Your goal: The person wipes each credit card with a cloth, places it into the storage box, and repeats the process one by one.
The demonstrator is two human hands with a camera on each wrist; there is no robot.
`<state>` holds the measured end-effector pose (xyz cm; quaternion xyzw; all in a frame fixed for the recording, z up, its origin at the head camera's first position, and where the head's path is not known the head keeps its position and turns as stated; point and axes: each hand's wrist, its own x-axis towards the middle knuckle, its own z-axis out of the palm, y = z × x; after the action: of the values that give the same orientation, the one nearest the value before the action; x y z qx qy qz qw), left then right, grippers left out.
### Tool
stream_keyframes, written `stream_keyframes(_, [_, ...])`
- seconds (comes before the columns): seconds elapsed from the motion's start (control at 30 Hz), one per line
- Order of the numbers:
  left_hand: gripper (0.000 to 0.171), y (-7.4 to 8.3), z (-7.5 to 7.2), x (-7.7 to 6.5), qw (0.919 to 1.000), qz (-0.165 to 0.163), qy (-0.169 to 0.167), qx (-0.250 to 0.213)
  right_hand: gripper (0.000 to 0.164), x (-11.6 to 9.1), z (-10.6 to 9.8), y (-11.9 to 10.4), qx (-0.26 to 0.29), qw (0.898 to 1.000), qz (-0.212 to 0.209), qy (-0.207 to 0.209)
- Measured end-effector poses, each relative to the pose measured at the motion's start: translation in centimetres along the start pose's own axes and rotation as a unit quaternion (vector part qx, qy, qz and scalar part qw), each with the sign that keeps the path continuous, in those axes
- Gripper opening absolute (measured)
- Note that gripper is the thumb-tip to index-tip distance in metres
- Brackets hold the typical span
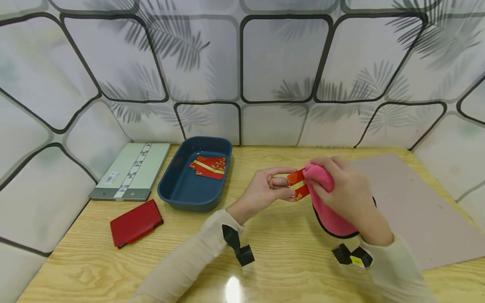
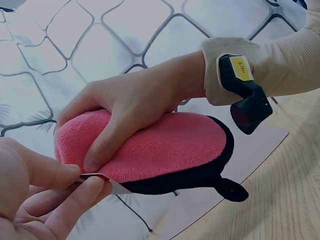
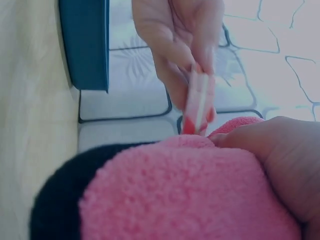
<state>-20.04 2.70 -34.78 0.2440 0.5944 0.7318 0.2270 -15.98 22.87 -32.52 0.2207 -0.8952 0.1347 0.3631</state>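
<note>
My left hand (image 1: 267, 187) pinches a red envelope (image 1: 297, 185) with a gold band between thumb and fingers. A pink fluffy cloth (image 1: 322, 181) with a black edge is in the grip of my right hand (image 1: 342, 191), pressed against the envelope's right end. In the left wrist view the cloth (image 2: 165, 145) shows a black loop at one end, and the envelope is seen nearly edge-on. The right wrist view has the envelope (image 3: 198, 102) blurred, running down to the folded cloth (image 3: 185, 190), which hides its lower end.
Left of the hands stands a dark blue basin (image 1: 195, 204) with several red envelopes (image 1: 208, 167) inside. A red wallet (image 1: 136, 223) and a pale green notebook (image 1: 130, 170) lie farther left. On the right, a flat grey-pink board (image 1: 420, 210) covers part of the wooden table (image 1: 295, 261).
</note>
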Motion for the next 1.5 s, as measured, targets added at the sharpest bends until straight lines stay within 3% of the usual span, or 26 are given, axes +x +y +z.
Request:
stream_keyframes(0.47, [0.049,-0.3,-0.2,0.0,0.9998,0.006,-0.008,-0.015,0.042,0.0,0.4,-1.8,0.064,0.998,-0.019,-0.001])
stream_keyframes(0.73, [0.05,-0.2,-0.2,0.0,0.9999,0.006,-0.002,-0.011,0.041,0.1,0.4,-1.7,0.074,0.997,-0.024,0.009])
stream_keyframes(1.2, [0.051,0.1,0.1,-0.1,0.9999,0.001,0.01,0.006,0.043,-0.1,0.0,0.9,0.03,0.999,0.015,0.01])
stream_keyframes(1.5, [0.051,0.3,0.2,-0.2,0.9999,0.002,0.013,0.001,0.042,0.1,-0.4,0.5,0.004,1.0,0.01,0.007])
